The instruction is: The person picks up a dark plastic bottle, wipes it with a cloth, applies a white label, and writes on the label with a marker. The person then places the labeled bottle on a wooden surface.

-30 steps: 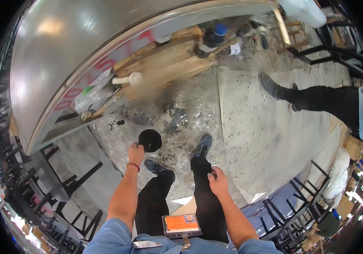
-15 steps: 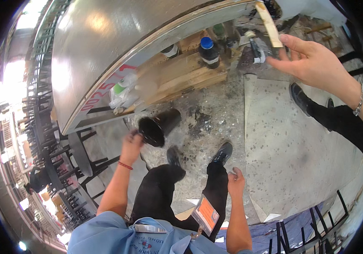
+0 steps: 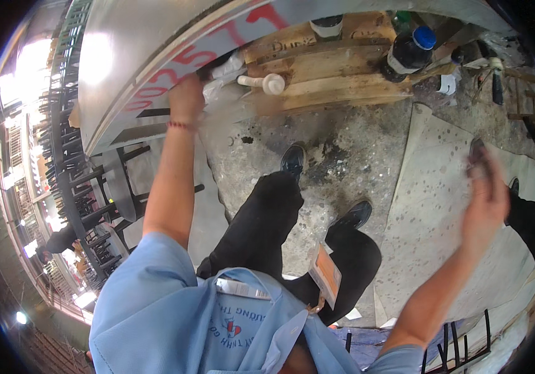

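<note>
My left hand [image 3: 186, 100] is at the underside edge of the table [image 3: 149, 93], beside some clear plastic wrapping [image 3: 227, 68]. Its fingers are hard to make out there, and any hold is hidden. Close by lies a pale stick-like thing with a rounded end [image 3: 272, 83], on the wooden boards [image 3: 323, 87]. Out to the right, my right hand [image 3: 487, 190] is raised over the grey sheet on the floor. Motion smears its fingers, so their grip does not show.
A dark bottle with a blue cap [image 3: 409, 53] stands on the boards beneath the table. A brush-like tool [image 3: 497, 82] lies further right. Another person's dark trouser leg [image 3: 529, 224] is at the right edge. Dark chair frames [image 3: 124, 181] stand at left.
My left hand has moved forward to the table edge; the black bucket beside it no longer shows on the floor. My right hand has swung right and forward. The other person's hand and pale wooden strip have left view.
</note>
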Tool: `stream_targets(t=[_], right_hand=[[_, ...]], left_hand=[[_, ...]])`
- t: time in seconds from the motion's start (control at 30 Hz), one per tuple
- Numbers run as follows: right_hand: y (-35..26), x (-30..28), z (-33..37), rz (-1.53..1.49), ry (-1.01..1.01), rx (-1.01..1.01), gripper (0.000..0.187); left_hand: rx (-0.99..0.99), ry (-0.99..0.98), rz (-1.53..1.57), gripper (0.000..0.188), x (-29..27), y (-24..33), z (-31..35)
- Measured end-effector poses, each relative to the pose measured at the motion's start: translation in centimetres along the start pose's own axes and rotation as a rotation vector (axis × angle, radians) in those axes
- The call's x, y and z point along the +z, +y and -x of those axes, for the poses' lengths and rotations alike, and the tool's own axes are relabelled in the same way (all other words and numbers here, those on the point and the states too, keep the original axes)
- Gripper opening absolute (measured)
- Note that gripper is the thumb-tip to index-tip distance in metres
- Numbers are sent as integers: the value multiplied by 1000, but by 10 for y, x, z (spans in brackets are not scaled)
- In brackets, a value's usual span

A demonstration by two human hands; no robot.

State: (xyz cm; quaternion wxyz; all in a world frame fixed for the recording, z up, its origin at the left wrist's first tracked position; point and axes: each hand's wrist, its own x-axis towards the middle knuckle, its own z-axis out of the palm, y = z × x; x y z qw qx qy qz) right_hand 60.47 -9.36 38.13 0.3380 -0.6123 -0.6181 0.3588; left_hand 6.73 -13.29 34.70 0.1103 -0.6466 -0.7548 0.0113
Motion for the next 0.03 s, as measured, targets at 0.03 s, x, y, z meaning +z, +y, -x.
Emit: stream_targets(t=[0.03], right_hand=[[-20,-3,-26,14,81,-156,34]], left_hand=[[-105,-118,52,33,-14,-8,0]])
